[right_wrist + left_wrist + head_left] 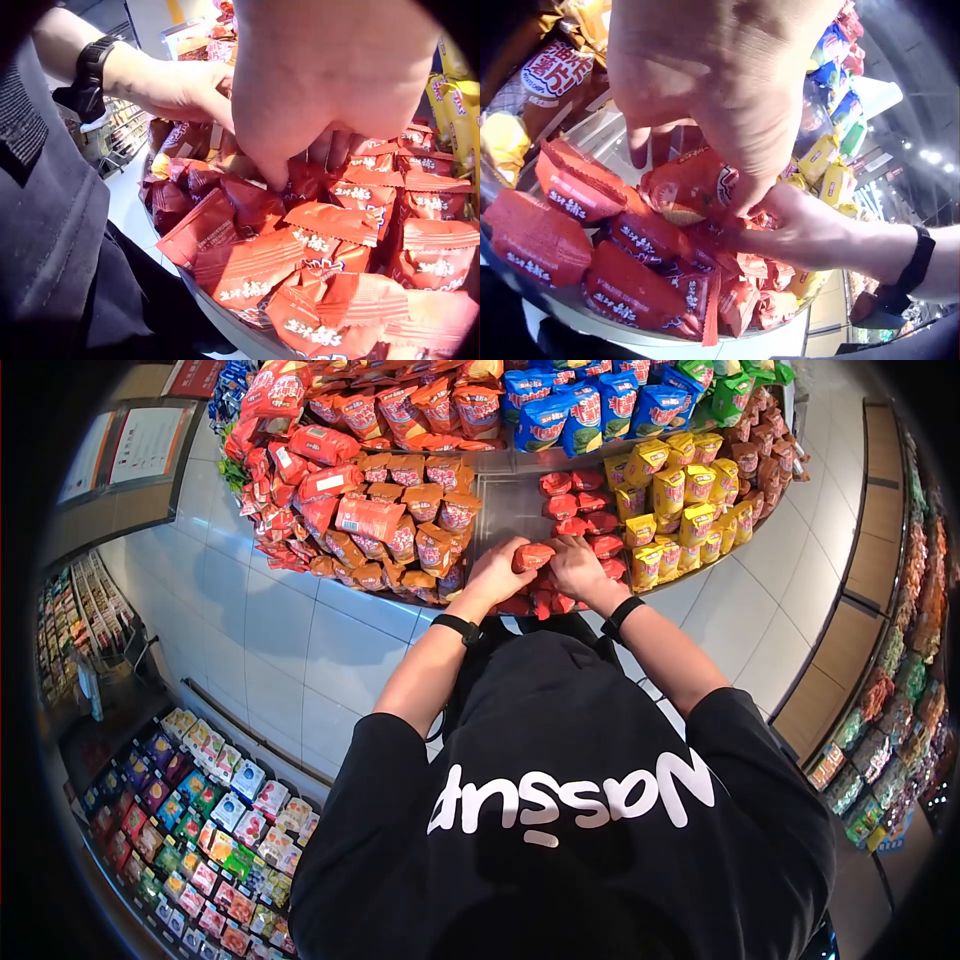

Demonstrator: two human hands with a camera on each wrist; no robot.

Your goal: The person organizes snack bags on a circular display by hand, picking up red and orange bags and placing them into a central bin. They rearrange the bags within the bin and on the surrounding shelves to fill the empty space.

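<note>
The held packet is red, raised just over the front part of a display, at the near end of a section of small red packets. The left hand grips it between thumb and fingers. The right hand is just beside it, its fingers reaching down among the red packets; whether they pinch one cannot be told, as the hand hides its own fingertips.

These packets look light and puffy, so a soft hold on the filled middle would probably serve better than a squeeze or a tug at a crimped end. Several near the curved rim lean on one another at odd angles; fingers slid in beside one, with the other hand steadying its neighbours, should keep the rest from tipping. Matching the printed fronts and the crimped edges would likely make for an even row.

To the left of the red section is a pale tray, with orange packets beyond it; to the right stand yellow packets. Blue packets are farther back. Each wrist wears a black band, and tiled floor shows around the display.
</note>
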